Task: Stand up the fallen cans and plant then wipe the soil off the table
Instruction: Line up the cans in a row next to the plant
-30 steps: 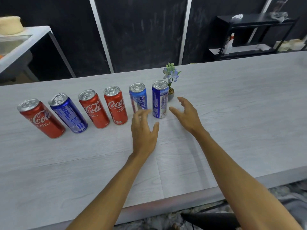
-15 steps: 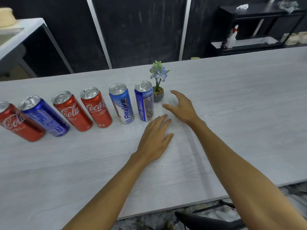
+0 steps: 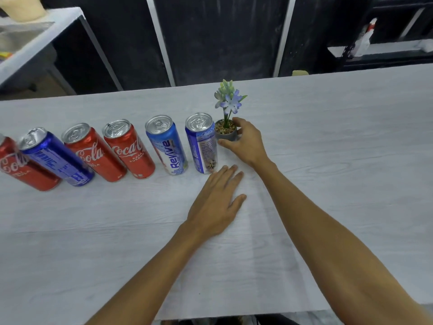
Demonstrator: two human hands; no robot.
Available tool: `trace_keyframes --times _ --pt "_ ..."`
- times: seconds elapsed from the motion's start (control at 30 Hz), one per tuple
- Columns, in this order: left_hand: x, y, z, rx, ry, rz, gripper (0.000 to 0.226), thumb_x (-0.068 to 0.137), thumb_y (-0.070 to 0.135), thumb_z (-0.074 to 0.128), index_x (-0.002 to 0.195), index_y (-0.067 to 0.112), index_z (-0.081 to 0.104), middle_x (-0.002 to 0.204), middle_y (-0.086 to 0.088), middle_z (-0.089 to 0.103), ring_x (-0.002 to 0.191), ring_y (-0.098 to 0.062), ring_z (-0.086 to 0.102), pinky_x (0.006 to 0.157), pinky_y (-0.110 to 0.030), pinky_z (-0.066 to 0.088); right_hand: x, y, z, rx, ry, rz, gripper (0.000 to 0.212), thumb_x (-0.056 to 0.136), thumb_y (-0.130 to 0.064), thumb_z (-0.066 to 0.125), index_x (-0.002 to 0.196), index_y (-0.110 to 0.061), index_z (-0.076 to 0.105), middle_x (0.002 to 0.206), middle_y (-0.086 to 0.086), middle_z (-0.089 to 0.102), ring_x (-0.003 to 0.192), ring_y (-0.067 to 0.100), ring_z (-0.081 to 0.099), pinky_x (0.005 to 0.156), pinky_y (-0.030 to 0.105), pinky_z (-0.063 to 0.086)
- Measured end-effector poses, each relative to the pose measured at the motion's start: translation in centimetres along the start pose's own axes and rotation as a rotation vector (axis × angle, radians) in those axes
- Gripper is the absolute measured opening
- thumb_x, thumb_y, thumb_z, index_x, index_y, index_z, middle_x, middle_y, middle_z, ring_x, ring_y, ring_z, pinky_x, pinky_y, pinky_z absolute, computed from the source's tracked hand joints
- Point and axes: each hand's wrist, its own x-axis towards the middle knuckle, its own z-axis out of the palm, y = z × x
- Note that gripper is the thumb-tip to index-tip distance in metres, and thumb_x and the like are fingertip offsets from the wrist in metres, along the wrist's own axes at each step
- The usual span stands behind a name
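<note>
- The row of cans (image 3: 128, 148) stands on the white table (image 3: 328, 184), tops up, six in all.
- The last one on the right is the dark blue can (image 3: 202, 144). The Revive can (image 3: 167, 146) is next to it.
- The plant (image 3: 228, 99) stands up too. Its stem points straight up out of the little gray pot (image 3: 225, 134).
- The pot sits at the right end of the row, a bit farther back than the dark blue can. It is right up against that can. I cannot tell if they touch.
- The right hand (image 3: 248, 144) is curled round the pot. The thumb is on the near side, low down. The fingers go round the far right side.
- The left hand (image 3: 215, 202) lies flat on the table with its fingers straight and close together. It holds nothing. Its fingertips are just in front of the dark blue can's bottom.
- So the right hand is the one on the plant. The left hand is nearer the person and off to the side.
- I think the standing-up part is about done, and the plant only needs a little fixing.
- The pot has free room on its right and behind it. On its left is the can. A push to the left could knock the can over.
- Wiping the table is not done yet, I think.
</note>
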Motion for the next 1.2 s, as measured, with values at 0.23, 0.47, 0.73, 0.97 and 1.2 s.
trace_keyframes --times 0.23,0.47,0.73,0.97,1.2 --pt "0.0 0.1 0.0 -0.015 0.007 -0.003 0.057 0.101 0.047 0.033 0.153 0.026 0.021 0.161 0.01 0.011 0.147 -0.003 -0.001 0.118 -0.021 -0.004 0.5 0.1 0.5 0.052 0.07 0.0 0.069 0.067 -0.031 0.085 0.126 -0.01 0.054 0.12 0.008 0.062 0.104 0.018 0.06 0.083 0.018 0.047" --pt "0.0 0.0 -0.1 -0.025 0.007 -0.004 0.056 0.101 0.047 0.034 0.152 0.026 0.024 0.161 0.01 0.013 0.147 -0.004 0.0 0.12 -0.024 0.0 0.2 0.3 0.3 0.08 0.094 0.004 0.068 0.064 -0.032 0.087 0.121 -0.011 0.057 0.114 0.006 0.065 0.096 0.014 0.062 0.083 0.023 0.053" --pt "-0.3 0.1 -0.5 -0.039 -0.001 0.002 0.056 0.101 0.046 0.035 0.152 0.023 0.026 0.161 0.007 0.014 0.148 -0.007 0.002 0.119 -0.022 -0.003 -2.0 0.8 -1.6 0.075 0.153 0.027 0.067 0.064 -0.033 0.087 0.12 -0.012 0.058 0.111 0.004 0.066 0.092 0.012 0.064 0.08 0.02 0.053" --pt "-2.6 -0.6 -1.8 -0.072 -0.01 0.005 0.056 0.101 0.047 0.035 0.152 0.024 0.026 0.16 0.007 0.017 0.147 -0.007 0.007 0.12 -0.026 0.002 -6.7 0.0 -2.7 0.057 0.199 0.062 0.063 0.065 -0.031 0.087 0.118 -0.012 0.059 0.11 0.003 0.067 0.089 0.01 0.063 0.069 0.001 0.043" --pt "-7.1 -4.4 -4.0 -0.053 -0.008 -0.023 0.057 0.101 0.047 0.035 0.152 0.024 0.026 0.16 0.005 0.019 0.148 -0.009 0.008 0.121 -0.029 0.002 -12.4 -2.7 -0.8 0.066 0.216 0.108 0.064 0.065 -0.032 0.087 0.12 -0.015 0.058 0.11 -0.001 0.066 0.09 0.008 0.063 0.069 0.003 0.045"
